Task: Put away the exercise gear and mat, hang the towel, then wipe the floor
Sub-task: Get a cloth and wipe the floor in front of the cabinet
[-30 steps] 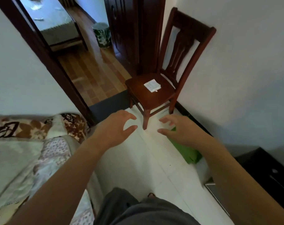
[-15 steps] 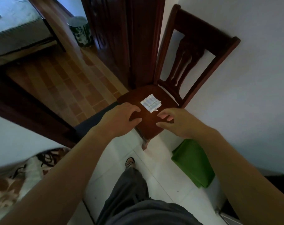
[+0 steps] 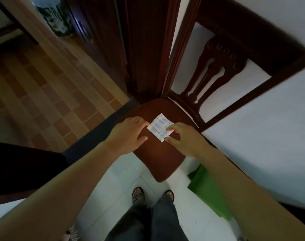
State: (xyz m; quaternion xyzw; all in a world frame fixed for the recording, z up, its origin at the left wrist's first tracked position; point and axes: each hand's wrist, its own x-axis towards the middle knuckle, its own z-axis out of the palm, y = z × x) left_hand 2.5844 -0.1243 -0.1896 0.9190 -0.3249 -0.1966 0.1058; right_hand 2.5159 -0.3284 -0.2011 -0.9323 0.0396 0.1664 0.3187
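We note both hands over the seat of a dark wooden chair [image 3: 157, 162] that stands against the white wall.

A folded white cloth [image 3: 160, 129], marked with a faint grid, lies flat on the seat, toward the backrest.

Left hand [image 3: 129, 134]: fingers fairly straight, thumb spread, fingertips touching the cloth's left edge. It holds nothing.

Right hand [image 3: 184, 140]: forefinger on the cloth's right edge, thumb at its near corner. We cannot tell whether they pinch it or only touch it.

A green mat [image 3: 206, 190] lies on the white tiled floor [image 3: 113, 185] just right of the chair, beside the wall. We see sandalled feet [image 3: 137, 194] just in front of the seat.
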